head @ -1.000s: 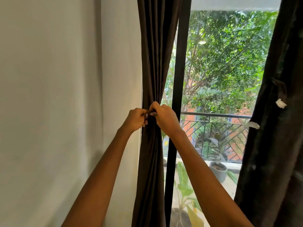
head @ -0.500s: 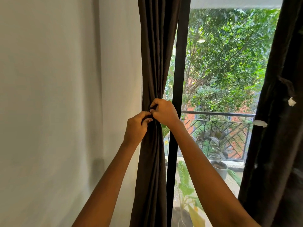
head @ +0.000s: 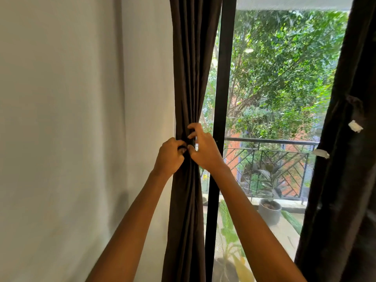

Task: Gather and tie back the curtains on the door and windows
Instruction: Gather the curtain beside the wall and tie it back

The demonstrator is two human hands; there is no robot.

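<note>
A pale wall (head: 71, 119) is seen on one side and a glazed balcony door on the other, its dark door frame (head: 221, 88) taken here as the landmark. Beyond the door frame a balcony railing (head: 274, 142), a potted plant (head: 269, 210) and trees (head: 284, 68) are visible. Just left of the door frame, between it and the wall, the gathered curtain (head: 191, 68) hangs pinched to a narrow waist. Well to the right of the door frame a second curtain (head: 345, 200) hangs loose, with white scraps (head: 355, 126) stuck to it.

Both hands are held at the waist of the gathered curtain, just left of the door frame. The left hand (head: 169, 154) is clenched, its grip closed on the bunched fabric. No separate tie band can be made out among the dark folds.

A second ago both hands were pinched together at one height. Now the right hand (head: 203, 148) is raised slightly above the left, and its fingers (head: 193, 127) are spread and hooked against the cloth. Its grip appears loosened, but whether anything is pinched cannot be told.

This is judged to mean that the fastening on this curtain is being finished or adjusted, not begun. The second curtain is not yet tied, so much of the task is judged to remain.
</note>
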